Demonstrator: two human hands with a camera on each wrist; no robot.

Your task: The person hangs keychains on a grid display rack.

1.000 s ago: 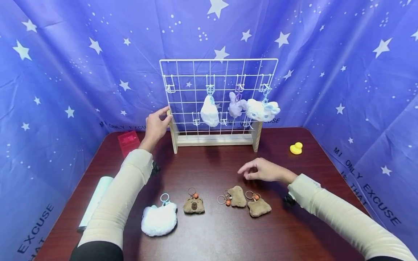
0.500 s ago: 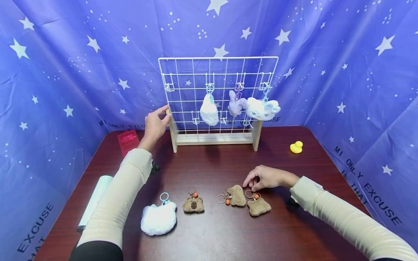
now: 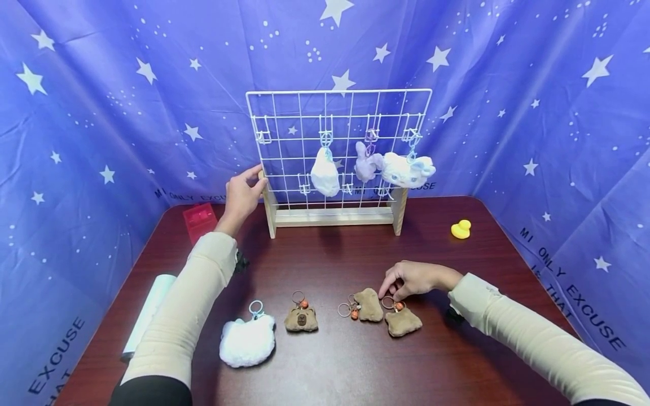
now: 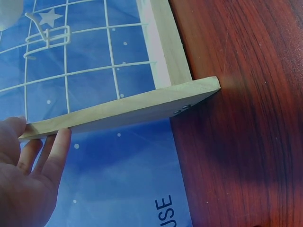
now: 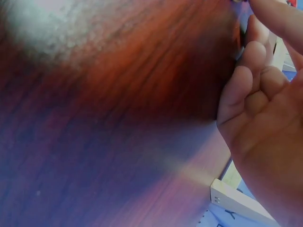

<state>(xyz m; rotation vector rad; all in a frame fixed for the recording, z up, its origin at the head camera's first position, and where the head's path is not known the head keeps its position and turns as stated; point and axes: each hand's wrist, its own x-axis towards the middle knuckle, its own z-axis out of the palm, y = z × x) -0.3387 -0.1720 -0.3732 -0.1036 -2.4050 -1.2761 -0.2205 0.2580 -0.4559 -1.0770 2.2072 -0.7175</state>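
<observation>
My left hand (image 3: 242, 194) holds the wooden side post (image 4: 118, 101) of a white wire grid rack (image 3: 338, 90); the thumb lies on one side of the post, the fingers on the other. My right hand (image 3: 418, 277) is low over the table, index finger and thumb at the metal ring (image 3: 387, 303) of the right brown plush keychain (image 3: 403, 323). Whether they pinch the ring I cannot tell. The right wrist view shows its other fingers (image 5: 236, 87) curled. Just left of this hand lies another brown plush keychain (image 3: 369, 305), back up.
A bear-faced brown keychain (image 3: 301, 319) and a fluffy white keychain (image 3: 247, 341) lie left of centre. White (image 3: 325, 173), lilac (image 3: 368, 162) and blue-eared (image 3: 408, 171) plush keychains hang on rack hooks. A yellow duck (image 3: 460, 229), red box (image 3: 200, 221) and pale roll (image 3: 149, 316) sit toward the sides.
My right hand has come down and slightly toward me, from above the brown keychains to the right one's ring. The left hand stays on the rack post.
</observation>
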